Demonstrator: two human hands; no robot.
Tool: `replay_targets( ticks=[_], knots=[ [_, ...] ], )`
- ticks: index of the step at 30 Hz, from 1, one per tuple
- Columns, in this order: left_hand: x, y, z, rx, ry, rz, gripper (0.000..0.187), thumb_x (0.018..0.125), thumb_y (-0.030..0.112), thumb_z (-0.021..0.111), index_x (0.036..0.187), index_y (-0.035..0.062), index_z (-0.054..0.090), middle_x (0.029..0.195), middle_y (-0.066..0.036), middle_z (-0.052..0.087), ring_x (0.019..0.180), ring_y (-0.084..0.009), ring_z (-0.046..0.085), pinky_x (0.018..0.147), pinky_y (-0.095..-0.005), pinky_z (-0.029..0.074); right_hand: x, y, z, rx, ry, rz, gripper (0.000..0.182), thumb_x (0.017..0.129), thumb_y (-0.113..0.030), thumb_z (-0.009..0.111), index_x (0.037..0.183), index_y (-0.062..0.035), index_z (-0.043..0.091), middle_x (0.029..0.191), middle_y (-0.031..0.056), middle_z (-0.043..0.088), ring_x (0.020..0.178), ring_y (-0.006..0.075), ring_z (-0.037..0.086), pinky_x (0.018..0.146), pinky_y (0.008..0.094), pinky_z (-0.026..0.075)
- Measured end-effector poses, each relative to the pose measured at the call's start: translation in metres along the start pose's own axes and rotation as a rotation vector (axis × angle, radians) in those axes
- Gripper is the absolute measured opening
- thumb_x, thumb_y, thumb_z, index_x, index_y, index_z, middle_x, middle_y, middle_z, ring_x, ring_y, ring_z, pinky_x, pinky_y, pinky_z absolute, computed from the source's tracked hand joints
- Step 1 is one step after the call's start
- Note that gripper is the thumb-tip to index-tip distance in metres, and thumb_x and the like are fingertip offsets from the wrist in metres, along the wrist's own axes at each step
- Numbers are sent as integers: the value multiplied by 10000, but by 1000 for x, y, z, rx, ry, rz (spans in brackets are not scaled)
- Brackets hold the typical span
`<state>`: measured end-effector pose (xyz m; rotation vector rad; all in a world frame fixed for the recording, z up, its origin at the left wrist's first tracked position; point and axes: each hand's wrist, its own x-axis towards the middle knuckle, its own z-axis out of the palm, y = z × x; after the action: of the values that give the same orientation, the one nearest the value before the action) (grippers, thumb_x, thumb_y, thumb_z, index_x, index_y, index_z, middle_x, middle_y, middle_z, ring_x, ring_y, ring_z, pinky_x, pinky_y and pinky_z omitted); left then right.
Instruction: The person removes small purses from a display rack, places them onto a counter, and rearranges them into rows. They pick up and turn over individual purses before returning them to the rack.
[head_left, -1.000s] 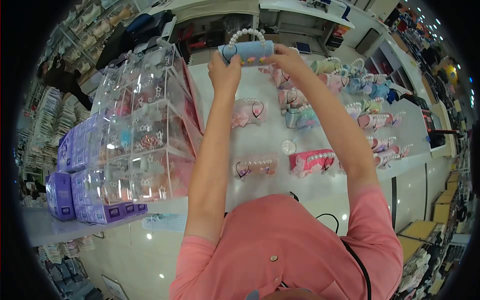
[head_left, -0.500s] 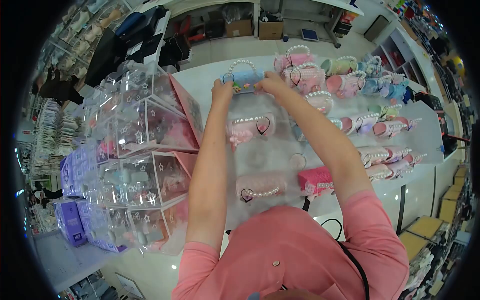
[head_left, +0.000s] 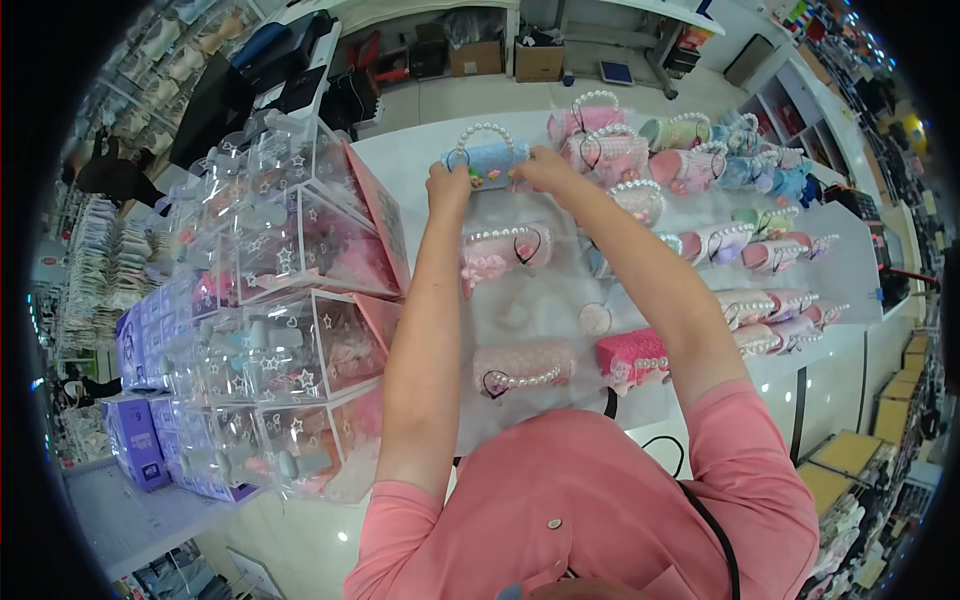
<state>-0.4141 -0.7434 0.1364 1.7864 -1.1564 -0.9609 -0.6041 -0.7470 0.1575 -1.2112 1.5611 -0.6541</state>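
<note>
A small light-blue cylindrical handbag (head_left: 492, 163) lies near the far edge of the table, its pearl-bead handle arched up on the far side. Small yellow and pink flower-like decorations show along its near side. My left hand (head_left: 449, 187) is closed on its left end, and my right hand (head_left: 543, 170) grips the right end. Nearer to me, between my arms, lies a pink handbag (head_left: 508, 247) with a pearl handle and a bow. A pale pink handbag (head_left: 524, 370) and a bright pink one (head_left: 632, 358) lie closest to my body.
Several more pearl-handled handbags (head_left: 690, 168) fill the right side of the white table (head_left: 415, 150). Clear star-printed boxes (head_left: 275, 250) are stacked high on the left, beside purple boxes (head_left: 134, 443). Cardboard boxes (head_left: 539, 62) stand on the floor beyond the table.
Both hands stay at the two ends of the blue handbag, which has barely moved. The whole view has shifted very slightly.
</note>
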Motion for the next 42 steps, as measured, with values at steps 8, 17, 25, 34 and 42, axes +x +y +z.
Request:
replay_targets(
  ticks=[8, 17, 25, 34, 42],
  knots=[
    [-9, 6, -2, -10, 56, -54, 748, 858, 265, 602, 1453, -119, 361, 1438, -372, 426, 1333, -477, 468, 1120, -455, 391, -17, -7, -12, -154, 131, -102, 682, 787, -163, 736, 1376, 95, 509, 1357, 271, 589, 1266, 346, 584, 1031, 395, 462],
    [-97, 67, -19, -190, 250, 329, 641, 945, 223, 582, 1436, -133, 372, 1434, -366, 416, 1377, -446, 401, 1174, -446, 302, -155, -76, -63, -55, 89, -442, 527, 914, -216, 686, 1382, -4, 564, 1353, 156, 609, 1244, 226, 582, 1028, 334, 462],
    [-305, 69, -71, -211, 85, 802, 493, 995, 179, 594, 1399, -66, 455, 1382, -271, 517, 1319, -431, 473, 1114, -456, 371, -380, -54, -65, 123, -277, -641, 257, 979, -94, 583, 1164, 53, 684, 1169, 117, 708, 1029, 171, 654, 909, 320, 514],
    [-454, -13, -135, -149, -167, 418, 397, 1037, 215, 544, 1373, 3, 535, 1335, -184, 600, 1231, -311, 589, 1020, -387, 460, -451, 30, 16, 258, -999, -406, 249, 986, -122, 599, 875, 65, 722, 972, 137, 724, 858, 177, 674, 774, 300, 519],
    [-537, -104, -175, -76, -38, 151, 351, 1039, 273, 551, 1267, 15, 621, 1192, -173, 679, 1112, -297, 662, 938, -373, 513, -513, 45, 75, -34, -1102, -277, 355, 975, -87, 567, 664, 62, 653, 823, 129, 709, 825, 217, 664, 826, 325, 516]
  ],
)
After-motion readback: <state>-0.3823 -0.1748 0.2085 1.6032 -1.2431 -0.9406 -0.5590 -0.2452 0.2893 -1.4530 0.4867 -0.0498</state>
